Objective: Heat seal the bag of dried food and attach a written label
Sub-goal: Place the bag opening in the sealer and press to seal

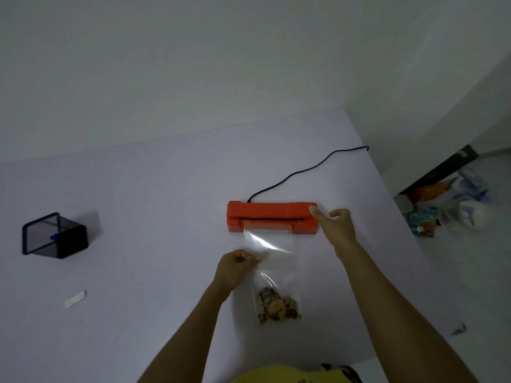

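Hands share the sealing: left hand [237, 262] pinches the clear bag [272, 268] taut, mouth inside the orange heat sealer [272, 217]; right hand [336, 223], loosely spread, presses the lid to clamp it.

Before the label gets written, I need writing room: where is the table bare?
Bare table lies between the black pen holder and the orange sealer, and behind the sealer. It is crowded at the sealer, where both hands work the bag.

head view | worn high, faces forward and down | near over white table [138, 217] | wall beyond
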Tool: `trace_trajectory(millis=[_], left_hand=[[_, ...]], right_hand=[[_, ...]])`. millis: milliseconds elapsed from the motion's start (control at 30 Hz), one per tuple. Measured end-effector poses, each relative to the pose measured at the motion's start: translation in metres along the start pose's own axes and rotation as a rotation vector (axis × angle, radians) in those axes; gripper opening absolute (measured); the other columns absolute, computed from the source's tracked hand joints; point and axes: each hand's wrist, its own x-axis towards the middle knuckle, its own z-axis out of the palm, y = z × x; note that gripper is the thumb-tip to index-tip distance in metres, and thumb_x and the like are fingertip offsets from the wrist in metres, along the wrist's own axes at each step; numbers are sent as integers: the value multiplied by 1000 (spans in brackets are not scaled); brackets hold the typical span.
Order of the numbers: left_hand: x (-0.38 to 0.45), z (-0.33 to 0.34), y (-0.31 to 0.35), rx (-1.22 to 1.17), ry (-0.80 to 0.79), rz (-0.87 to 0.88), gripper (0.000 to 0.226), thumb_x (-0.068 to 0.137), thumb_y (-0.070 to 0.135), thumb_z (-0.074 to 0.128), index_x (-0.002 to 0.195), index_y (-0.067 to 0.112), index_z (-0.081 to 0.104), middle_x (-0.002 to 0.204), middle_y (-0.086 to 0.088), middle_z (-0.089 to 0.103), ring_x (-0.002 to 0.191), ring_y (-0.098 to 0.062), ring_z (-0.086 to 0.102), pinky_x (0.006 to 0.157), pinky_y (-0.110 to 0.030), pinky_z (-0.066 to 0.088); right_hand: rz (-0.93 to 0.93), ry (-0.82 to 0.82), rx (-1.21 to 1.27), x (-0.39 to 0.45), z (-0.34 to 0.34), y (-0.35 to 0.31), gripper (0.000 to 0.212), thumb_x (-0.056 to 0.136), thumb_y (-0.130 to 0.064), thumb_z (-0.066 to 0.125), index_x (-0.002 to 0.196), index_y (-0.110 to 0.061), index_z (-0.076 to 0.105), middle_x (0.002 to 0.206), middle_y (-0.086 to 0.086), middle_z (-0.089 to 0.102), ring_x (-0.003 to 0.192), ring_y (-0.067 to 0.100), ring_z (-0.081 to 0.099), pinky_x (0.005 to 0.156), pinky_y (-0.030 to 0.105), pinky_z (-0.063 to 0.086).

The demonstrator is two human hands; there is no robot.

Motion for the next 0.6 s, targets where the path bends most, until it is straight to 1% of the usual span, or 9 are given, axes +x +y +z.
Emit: trace_trajectory(millis=[100, 200, 300, 467, 600], left_hand=[[0, -1, -3, 29, 0, 6, 25, 80, 28, 74, 78, 3, 70, 82, -6, 70, 77, -17, 65, 74, -32, 53], [0, -3, -7, 37, 9, 15, 24, 80, 29, 73, 81, 4, 72, 88, -8, 72, 81, -20, 67, 78, -35, 55], [0, -3, -8, 36, 8, 12, 24, 81, 29, 72, 82, 5, 73, 89, -8, 72, 85, -24, 68, 80, -36, 56], [0, -3, -6, 38, 7, 5, 23, 81, 28, 73, 81, 5, 73, 90, -10, 73, 87, -28, 69, 81, -40, 56], [0, -3, -7, 38, 6, -2, 23, 80, 29, 73, 81, 6, 74, 89, -8, 73, 88, -27, 69, 80, -37, 56]], right_hand=[[-4, 12, 0, -2, 0, -1, 59, 72, -53, 74, 104, -14, 43, 103, 8, 53, 89, 24, 53, 73, 33, 42], [-3, 15, -2, -2, 0, -1, 59, 73, -52, 73, 105, -12, 44, 102, 6, 52, 89, 23, 52, 74, 32, 40], [0, 5, 3, 0, 0, 1, 60, 71, -54, 74, 103, -13, 44, 100, 6, 54, 86, 24, 53, 72, 33, 43], [6, 3, 2, 5, 0, 3, 63, 67, -58, 75, 99, -14, 44, 98, 8, 55, 82, 23, 53, 70, 33, 45], [12, -7, 20, 7, 1, 5, 64, 64, -60, 75, 96, -16, 43, 95, 8, 55, 79, 24, 52, 68, 34, 44]])
